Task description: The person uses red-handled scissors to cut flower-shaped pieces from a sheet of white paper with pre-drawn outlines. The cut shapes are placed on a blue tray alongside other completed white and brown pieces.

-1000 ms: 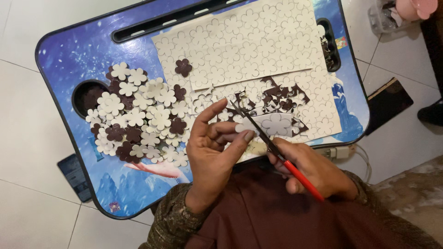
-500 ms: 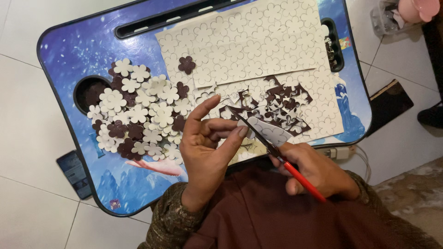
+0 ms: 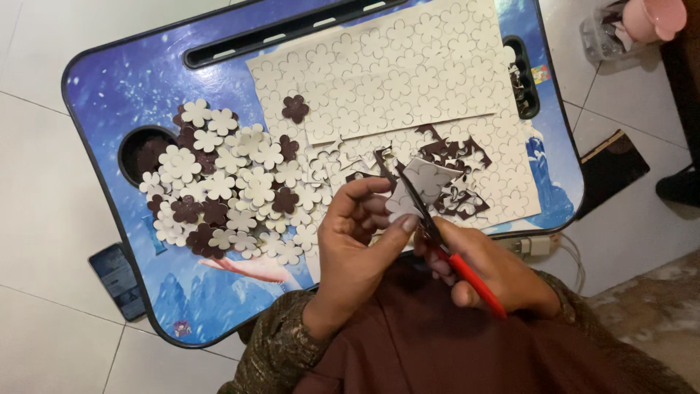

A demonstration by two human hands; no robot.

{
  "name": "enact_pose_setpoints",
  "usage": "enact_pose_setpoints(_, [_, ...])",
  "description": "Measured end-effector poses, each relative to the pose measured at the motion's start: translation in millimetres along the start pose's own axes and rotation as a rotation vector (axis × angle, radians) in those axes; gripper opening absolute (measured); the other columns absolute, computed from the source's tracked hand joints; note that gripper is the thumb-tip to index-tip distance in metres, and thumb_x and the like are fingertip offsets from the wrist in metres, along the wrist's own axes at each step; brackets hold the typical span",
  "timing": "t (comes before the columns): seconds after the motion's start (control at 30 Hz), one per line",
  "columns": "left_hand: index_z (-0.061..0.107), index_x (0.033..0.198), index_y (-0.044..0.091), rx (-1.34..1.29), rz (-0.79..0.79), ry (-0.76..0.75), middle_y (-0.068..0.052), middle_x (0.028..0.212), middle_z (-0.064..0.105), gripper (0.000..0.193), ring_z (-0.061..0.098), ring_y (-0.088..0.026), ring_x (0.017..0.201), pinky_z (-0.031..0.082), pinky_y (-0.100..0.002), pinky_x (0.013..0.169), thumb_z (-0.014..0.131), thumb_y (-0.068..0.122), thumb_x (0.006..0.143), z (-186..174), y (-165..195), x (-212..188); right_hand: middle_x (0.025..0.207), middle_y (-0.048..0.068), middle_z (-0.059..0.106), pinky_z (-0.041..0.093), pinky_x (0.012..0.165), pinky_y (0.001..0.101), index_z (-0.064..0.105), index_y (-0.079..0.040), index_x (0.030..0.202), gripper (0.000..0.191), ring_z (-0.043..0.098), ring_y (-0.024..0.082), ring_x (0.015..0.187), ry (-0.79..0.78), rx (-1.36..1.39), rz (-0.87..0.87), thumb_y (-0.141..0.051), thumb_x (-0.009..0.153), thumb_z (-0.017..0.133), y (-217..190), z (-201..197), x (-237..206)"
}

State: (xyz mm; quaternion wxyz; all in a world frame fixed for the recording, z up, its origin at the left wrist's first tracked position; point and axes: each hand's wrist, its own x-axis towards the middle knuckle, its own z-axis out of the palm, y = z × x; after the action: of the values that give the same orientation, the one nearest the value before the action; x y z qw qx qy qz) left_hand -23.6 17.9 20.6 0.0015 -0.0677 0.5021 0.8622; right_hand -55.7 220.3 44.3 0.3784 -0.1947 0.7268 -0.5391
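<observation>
white scrap (image 3: 426, 179) higher between hands now

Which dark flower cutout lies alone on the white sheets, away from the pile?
The brown flower cutout near the upper left corner of the white sheets. The other brown ones are mixed into the flower pile.

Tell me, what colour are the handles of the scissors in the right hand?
Red handles on the scissors; the head view shows this.
</observation>
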Motion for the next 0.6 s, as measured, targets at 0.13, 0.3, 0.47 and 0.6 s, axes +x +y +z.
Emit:
enact_pose_setpoints(0.13, [0.063,0.123,-0.001,0.018,0.015,-0.020,-0.004,0.102,0.066,0.028,0.065,-0.008,0.092,0.056,-0.022,0.083,0.075,0.004,0.098,-4,-3,1,0.079,0.001,0.054,0.045,0.057,0.0276,0.053,-0.003,0.126,0.116,0.052,0.011,0.066,0.011,0.051,-0.003,-0.102,0.066,0.044,2,4,2])
enact_pose_setpoints(0.3, [0.065,0.109,-0.002,-0.070,-0.055,0.002,-0.009,0.101,0.075,0.011,0.072,-0.011,0.094,0.059,-0.024,0.085,0.070,0.003,0.101,-3,-6,0,0.078,0.002,0.053,0.046,0.056,0.0278,0.055,-0.001,0.120,0.115,0.051,0.012,0.066,0.010,0.052,-0.001,-0.102,0.067,0.044,8,3,-1])
enact_pose_setpoints(0.47, [0.066,0.107,-0.002,-0.073,-0.065,-0.024,-0.011,0.099,0.076,0.010,0.073,-0.012,0.092,0.061,-0.025,0.082,0.071,0.004,0.100,-2,-10,-1,0.078,0.001,0.050,0.050,0.056,0.0270,0.049,0.002,0.133,0.121,0.053,0.011,0.066,0.041,0.079,-0.031,-0.101,0.069,0.043,12,8,1])
enact_pose_setpoints(0.6, [0.066,0.105,-0.002,-0.093,-0.064,-0.006,-0.012,0.098,0.076,0.009,0.073,-0.012,0.090,0.060,-0.025,0.080,0.071,0.004,0.101,-3,-11,-2,0.078,0.001,0.048,0.047,0.055,0.0275,0.044,0.002,0.144,0.125,0.051,0.012,0.066,0.044,0.054,-0.054,-0.100,0.071,0.043,12,6,0])
